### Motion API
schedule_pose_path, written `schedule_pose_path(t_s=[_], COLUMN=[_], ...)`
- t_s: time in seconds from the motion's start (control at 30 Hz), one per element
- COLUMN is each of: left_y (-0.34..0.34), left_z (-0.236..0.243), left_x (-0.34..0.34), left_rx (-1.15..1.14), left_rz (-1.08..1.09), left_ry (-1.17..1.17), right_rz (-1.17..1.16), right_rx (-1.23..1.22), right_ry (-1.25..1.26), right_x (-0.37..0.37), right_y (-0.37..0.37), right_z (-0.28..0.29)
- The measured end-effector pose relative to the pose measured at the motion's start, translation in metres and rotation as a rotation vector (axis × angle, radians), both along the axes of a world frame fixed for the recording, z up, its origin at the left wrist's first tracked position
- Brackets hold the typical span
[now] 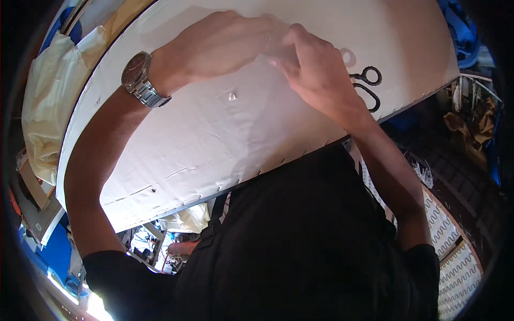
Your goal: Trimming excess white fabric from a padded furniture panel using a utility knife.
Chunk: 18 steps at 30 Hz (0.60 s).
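Observation:
My left hand (231, 44), with a metal watch (137, 73) on its wrist, reaches over a large pale board (209, 136). Its fingers curl down and are blurred at the tips. Facing it, my right hand (321, 69) is closed in a pinch, thumb against fingers. The two sets of fingertips almost meet, and whatever lies between them is too small to make out. Black-handled scissors (360, 77) rest on the board under my right wrist, their blades hidden. A small whitish scrap (232, 97) lies on the board nearer to me.
A pale ring-shaped thing (353, 56) lies beside the scissors. The board has a curved far-left edge and a stapled-looking near edge against my dark clothing. Cream sheeting (48, 107) hangs at the left. A panel with wavy springs (458, 278) stands at the lower right, blue material (460, 32) above.

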<state>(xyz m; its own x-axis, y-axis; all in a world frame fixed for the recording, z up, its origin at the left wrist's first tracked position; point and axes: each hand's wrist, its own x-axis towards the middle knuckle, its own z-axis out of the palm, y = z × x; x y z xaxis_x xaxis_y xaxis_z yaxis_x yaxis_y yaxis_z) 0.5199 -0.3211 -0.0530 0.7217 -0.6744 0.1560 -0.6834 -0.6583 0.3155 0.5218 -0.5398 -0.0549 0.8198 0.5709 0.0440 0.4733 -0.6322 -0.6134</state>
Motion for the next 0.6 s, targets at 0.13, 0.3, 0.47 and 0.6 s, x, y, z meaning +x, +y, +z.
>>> schedule_pose_path(t_s=[0.13, 0.3, 0.47, 0.6], left_y=[0.001, 0.005, 0.006, 0.005], left_z=[-0.007, -0.012, -0.005, -0.006], left_x=[0.003, 0.002, 0.002, 0.000], left_rx=[-0.022, -0.046, -0.014, -0.077], left_rz=[-0.016, -0.026, -0.022, -0.027], left_ry=[-0.049, -0.108, -0.049, -0.021], right_rz=[0.022, 0.035, 0.050, 0.095], right_rx=[0.005, -0.015, -0.034, -0.058], right_ry=[-0.040, -0.114, -0.122, -0.159], right_x=[0.000, -0.003, -0.002, 0.002], right_y=[0.008, 0.016, 0.017, 0.014], right_z=[-0.006, -0.007, -0.010, -0.015])
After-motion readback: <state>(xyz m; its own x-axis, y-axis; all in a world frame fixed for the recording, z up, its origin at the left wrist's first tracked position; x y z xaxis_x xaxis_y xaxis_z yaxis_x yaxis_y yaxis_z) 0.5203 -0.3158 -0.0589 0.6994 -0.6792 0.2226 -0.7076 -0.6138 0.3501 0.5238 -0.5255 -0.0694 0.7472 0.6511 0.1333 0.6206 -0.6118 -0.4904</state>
